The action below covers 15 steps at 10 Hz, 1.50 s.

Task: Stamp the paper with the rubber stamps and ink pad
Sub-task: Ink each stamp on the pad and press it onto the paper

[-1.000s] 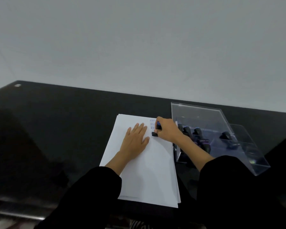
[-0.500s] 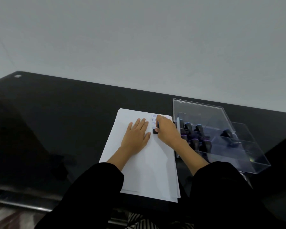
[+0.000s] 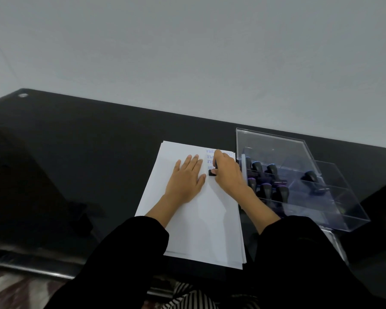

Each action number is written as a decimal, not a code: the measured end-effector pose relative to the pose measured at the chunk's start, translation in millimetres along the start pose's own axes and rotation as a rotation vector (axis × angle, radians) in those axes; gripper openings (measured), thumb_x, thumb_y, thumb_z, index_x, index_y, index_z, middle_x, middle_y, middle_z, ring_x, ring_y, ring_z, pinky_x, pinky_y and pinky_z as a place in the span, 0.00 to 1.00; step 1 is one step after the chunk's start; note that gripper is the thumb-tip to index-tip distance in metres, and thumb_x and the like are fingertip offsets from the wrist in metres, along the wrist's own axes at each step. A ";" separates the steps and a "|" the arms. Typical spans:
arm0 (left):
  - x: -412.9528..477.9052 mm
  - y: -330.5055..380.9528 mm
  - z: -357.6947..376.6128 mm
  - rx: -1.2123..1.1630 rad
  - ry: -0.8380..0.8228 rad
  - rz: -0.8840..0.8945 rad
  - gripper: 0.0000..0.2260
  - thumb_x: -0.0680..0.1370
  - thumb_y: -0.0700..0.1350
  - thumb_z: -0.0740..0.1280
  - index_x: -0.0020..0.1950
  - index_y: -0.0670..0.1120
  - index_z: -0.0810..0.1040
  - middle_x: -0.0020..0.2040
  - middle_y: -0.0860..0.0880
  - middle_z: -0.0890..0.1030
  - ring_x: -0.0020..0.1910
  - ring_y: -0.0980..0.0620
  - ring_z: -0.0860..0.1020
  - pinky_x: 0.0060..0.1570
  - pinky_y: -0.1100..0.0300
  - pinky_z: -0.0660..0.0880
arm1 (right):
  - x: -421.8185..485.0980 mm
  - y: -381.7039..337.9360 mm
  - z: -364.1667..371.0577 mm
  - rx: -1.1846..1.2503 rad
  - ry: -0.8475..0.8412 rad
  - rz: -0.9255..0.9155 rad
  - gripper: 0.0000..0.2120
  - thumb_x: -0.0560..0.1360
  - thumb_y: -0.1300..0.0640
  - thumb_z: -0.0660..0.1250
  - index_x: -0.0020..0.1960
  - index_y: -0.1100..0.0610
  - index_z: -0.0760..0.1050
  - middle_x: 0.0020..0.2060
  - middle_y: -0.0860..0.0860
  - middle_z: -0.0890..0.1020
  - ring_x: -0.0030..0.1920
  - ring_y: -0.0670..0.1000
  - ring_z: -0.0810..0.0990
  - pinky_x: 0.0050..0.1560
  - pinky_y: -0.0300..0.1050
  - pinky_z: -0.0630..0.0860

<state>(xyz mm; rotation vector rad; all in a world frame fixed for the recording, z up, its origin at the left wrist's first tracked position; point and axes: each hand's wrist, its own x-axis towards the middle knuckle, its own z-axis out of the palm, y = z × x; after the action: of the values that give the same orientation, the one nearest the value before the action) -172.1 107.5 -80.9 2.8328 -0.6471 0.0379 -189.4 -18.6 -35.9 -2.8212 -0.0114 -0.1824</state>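
Observation:
A stack of white paper (image 3: 201, 228) lies on the black table in front of me. My left hand (image 3: 186, 179) rests flat on the sheet, fingers straight. My right hand (image 3: 226, 171) grips a small black rubber stamp (image 3: 212, 172) and holds it down on the paper, just right of my left thumb. Several blue stamped lines (image 3: 210, 156) show above the stamp, partly hidden by my fingers. I cannot make out an ink pad.
A clear plastic box (image 3: 334, 204) with its lid up stands right of the paper and holds several dark-handled stamps (image 3: 266, 188). The glossy black table (image 3: 76, 163) stretches far to the left. A pale wall rises behind it.
The camera has tipped, shifting the whole scene. My right hand with the stamp has moved slightly down the sheet, below the earlier prints. My left hand stays flat on the paper.

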 end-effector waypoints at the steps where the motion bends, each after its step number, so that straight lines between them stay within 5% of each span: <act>1: -0.3 -0.2 0.5 -0.001 0.000 0.000 0.25 0.83 0.53 0.47 0.77 0.45 0.49 0.78 0.49 0.50 0.77 0.51 0.47 0.74 0.53 0.43 | -4.9 -0.7 0.7 0.000 0.027 -0.002 0.07 0.77 0.67 0.60 0.50 0.58 0.63 0.46 0.56 0.73 0.41 0.50 0.67 0.31 0.36 0.62; 7: 1.7 0.4 2.9 0.026 0.007 0.000 0.25 0.83 0.53 0.46 0.77 0.46 0.48 0.78 0.49 0.49 0.77 0.50 0.47 0.74 0.53 0.43 | -6.9 -1.3 2.4 0.020 0.052 0.005 0.11 0.77 0.68 0.58 0.48 0.55 0.58 0.43 0.53 0.70 0.40 0.50 0.66 0.29 0.34 0.58; 8: 1.6 0.1 4.1 0.041 0.009 -0.001 0.25 0.83 0.53 0.46 0.77 0.46 0.48 0.78 0.49 0.49 0.77 0.50 0.46 0.74 0.53 0.43 | -8.0 -1.9 1.3 0.022 0.050 0.005 0.09 0.77 0.67 0.58 0.54 0.57 0.65 0.45 0.54 0.70 0.41 0.49 0.65 0.28 0.34 0.58; 11: 0.0 2.0 2.2 0.058 0.015 -0.005 0.24 0.83 0.53 0.46 0.77 0.46 0.49 0.78 0.49 0.49 0.77 0.50 0.47 0.74 0.53 0.43 | -9.3 -3.2 0.2 0.019 0.040 0.024 0.09 0.78 0.67 0.58 0.51 0.55 0.62 0.52 0.58 0.75 0.41 0.50 0.67 0.29 0.36 0.59; 13: -1.2 2.9 -0.4 -0.024 0.061 -0.029 0.23 0.82 0.53 0.50 0.76 0.47 0.54 0.77 0.48 0.55 0.76 0.51 0.53 0.74 0.56 0.46 | -9.0 -5.2 -0.2 0.048 0.029 0.067 0.13 0.76 0.70 0.57 0.60 0.62 0.66 0.54 0.58 0.74 0.42 0.51 0.67 0.40 0.43 0.63; 14: 0.9 2.0 -5.0 -0.161 0.093 -0.039 0.20 0.82 0.49 0.54 0.74 0.45 0.61 0.74 0.47 0.61 0.74 0.50 0.59 0.73 0.58 0.52 | -7.4 -8.1 -5.9 0.044 0.008 0.053 0.12 0.75 0.70 0.59 0.55 0.60 0.64 0.52 0.57 0.73 0.42 0.52 0.68 0.39 0.44 0.65; 15: 8.1 3.1 -17.9 -0.371 0.163 -0.104 0.16 0.81 0.41 0.55 0.69 0.42 0.68 0.68 0.45 0.70 0.66 0.49 0.69 0.66 0.62 0.62 | -6.8 -8.3 -27.9 0.161 0.160 0.028 0.14 0.73 0.74 0.57 0.50 0.58 0.60 0.41 0.54 0.70 0.39 0.53 0.70 0.33 0.44 0.61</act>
<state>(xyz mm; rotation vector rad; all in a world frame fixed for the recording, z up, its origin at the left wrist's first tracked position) -165.6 105.4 -62.2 2.4694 -0.4198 0.1170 -199.8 -19.3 -7.9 -2.6370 0.0475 -0.3818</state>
